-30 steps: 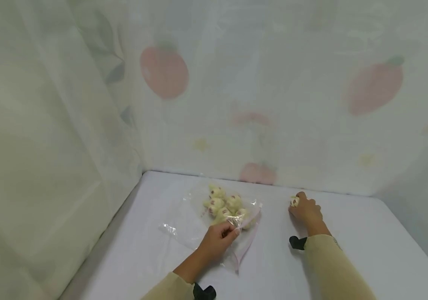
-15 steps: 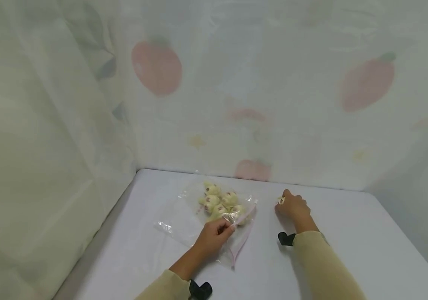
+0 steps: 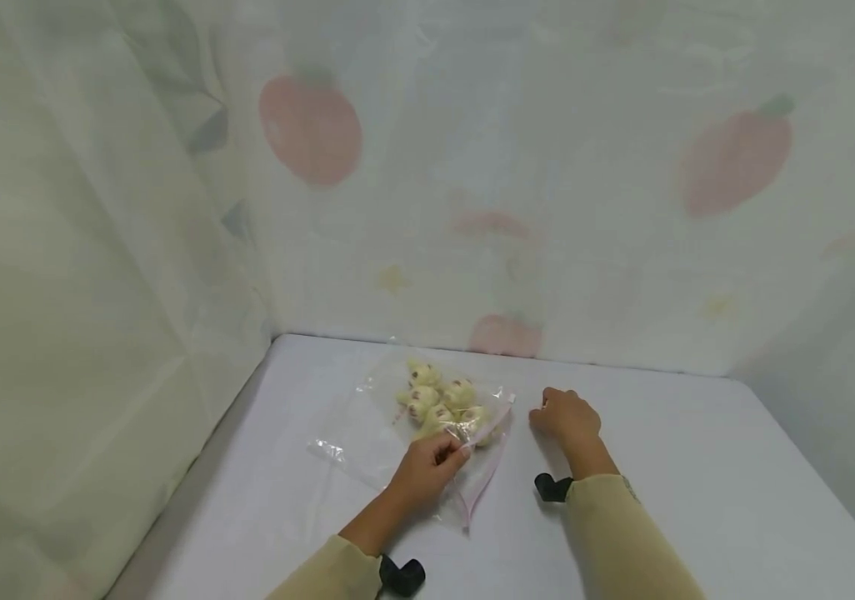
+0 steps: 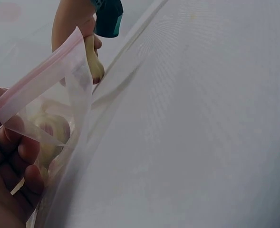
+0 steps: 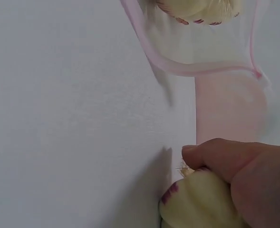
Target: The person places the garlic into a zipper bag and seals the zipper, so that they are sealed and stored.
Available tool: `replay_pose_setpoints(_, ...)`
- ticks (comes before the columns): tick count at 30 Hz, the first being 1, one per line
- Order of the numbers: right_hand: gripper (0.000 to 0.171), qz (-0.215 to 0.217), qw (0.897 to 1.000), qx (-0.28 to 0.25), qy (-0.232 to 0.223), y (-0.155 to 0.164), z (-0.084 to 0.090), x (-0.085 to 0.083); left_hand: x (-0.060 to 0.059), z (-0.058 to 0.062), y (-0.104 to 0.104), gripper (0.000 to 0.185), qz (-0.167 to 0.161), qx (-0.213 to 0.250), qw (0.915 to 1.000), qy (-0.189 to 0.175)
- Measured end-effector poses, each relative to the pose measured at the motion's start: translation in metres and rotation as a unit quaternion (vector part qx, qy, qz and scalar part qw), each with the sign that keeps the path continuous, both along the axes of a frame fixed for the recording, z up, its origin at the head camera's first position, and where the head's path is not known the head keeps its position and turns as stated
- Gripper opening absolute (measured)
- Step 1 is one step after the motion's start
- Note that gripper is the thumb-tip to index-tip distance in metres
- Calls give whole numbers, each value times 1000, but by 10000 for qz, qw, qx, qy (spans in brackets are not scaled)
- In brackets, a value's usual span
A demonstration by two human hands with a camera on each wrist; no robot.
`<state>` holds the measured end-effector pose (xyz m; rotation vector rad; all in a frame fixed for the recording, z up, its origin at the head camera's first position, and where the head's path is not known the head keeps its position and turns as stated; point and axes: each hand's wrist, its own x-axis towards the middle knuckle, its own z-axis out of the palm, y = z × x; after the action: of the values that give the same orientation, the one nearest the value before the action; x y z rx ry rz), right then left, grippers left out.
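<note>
A clear zip bag with a pink zip strip lies on the white table, several pale garlic bulbs inside it. My left hand pinches the bag's mouth edge between thumb and fingers, and the left wrist view shows that edge raised. To the right of the bag mouth, my right hand grips a single garlic bulb, cream with purple marks and dry roots. That bulb is mostly hidden by the hand in the head view. In the right wrist view the bag opening lies apart from the held bulb.
The white table extends to the right of my right arm. A pale curtain with fruit prints hangs behind its far edge, and another hangs at the left. A black wrist mount juts from my right wrist.
My right hand has moved left toward the bag with the garlic bulb in its grip. The left hand keeps its hold on the bag edge. The head view has shifted slightly.
</note>
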<state>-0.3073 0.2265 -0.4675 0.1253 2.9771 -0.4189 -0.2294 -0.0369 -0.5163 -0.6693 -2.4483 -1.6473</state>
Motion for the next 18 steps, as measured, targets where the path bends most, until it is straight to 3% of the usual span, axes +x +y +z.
replay_pose_setpoints(12,32,-532,9933,-913,467,-5,-16,14,1,3,-1,17,162,33,9997,-187)
replay_pose_setpoints(18,40,-689,9866,-1379,542,-9,-25,21,15,27,-3,17,138,183,9997,-130)
